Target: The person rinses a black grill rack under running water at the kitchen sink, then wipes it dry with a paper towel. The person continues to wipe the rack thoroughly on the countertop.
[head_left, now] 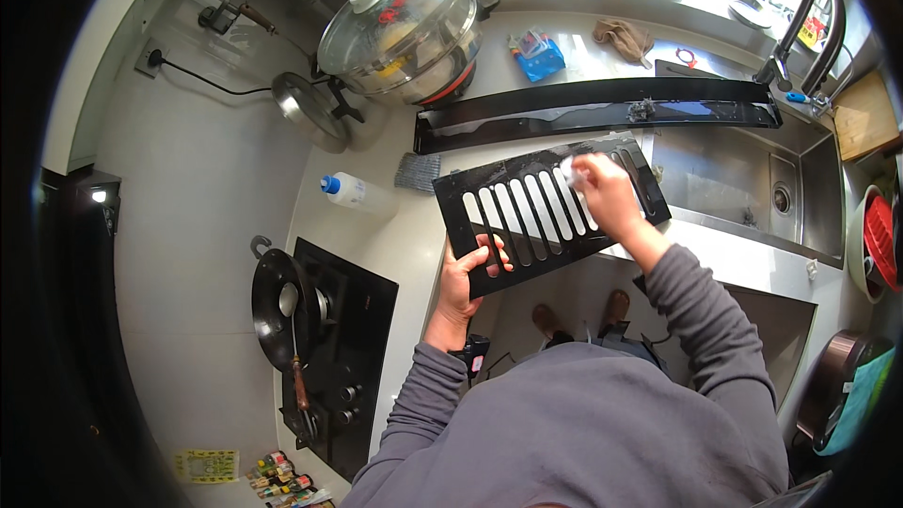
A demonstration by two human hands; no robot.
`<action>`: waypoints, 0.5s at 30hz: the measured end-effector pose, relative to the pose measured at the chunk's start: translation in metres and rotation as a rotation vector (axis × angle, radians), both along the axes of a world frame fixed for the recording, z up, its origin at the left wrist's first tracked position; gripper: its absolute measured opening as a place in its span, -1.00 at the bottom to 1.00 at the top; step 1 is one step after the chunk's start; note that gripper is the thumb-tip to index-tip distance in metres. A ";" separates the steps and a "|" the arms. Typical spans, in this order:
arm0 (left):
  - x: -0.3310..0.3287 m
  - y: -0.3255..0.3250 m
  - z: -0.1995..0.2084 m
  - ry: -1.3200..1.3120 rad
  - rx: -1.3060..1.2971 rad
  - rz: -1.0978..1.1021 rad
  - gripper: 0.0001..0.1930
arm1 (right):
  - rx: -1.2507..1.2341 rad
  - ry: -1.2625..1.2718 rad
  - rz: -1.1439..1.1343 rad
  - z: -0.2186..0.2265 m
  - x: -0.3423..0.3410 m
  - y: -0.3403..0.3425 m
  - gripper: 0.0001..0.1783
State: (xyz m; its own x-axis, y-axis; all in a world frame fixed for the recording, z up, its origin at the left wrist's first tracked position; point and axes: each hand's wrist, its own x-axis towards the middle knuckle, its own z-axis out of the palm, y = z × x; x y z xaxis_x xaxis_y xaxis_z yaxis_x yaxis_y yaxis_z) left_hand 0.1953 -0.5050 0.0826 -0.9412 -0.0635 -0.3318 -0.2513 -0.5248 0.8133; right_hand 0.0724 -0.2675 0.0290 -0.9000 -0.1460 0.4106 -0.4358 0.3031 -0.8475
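My left hand [463, 280] grips the lower left edge of a black slotted grille panel [455, 218], its fingers showing through a slot. The panel lies tilted over the counter's front edge, its right end next to the sink. Over the panel's upper right slots is my right hand [607, 193], its fingers pinched on a small whitish wad [570, 172]; what it is made of I cannot tell. Wet or soapy streaks mark the panel's top edge. Behind it lies a long black trough-shaped strip [546, 111] with pale residue, reaching over the sink.
A steel sink [809, 226] with a black faucet [818, 23] is at right. Left of the panel are a grey scouring pad [417, 172] and a white bottle with a blue cap [353, 192]. A lidded steamer pot [400, 33] stands behind; a wok [273, 320] sits on the cooktop [362, 339].
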 end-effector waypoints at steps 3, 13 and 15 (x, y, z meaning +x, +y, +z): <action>0.001 -0.001 0.001 0.041 -0.044 -0.036 -0.59 | 0.152 -0.090 -0.041 0.003 -0.045 -0.006 -0.88; 0.005 -0.007 -0.007 0.058 -0.025 -0.079 -0.64 | 0.322 -0.225 -0.054 -0.014 -0.069 -0.029 -0.86; 0.005 -0.009 -0.007 0.026 -0.028 -0.079 -0.65 | 0.399 -0.271 -0.103 -0.009 -0.075 -0.020 -0.83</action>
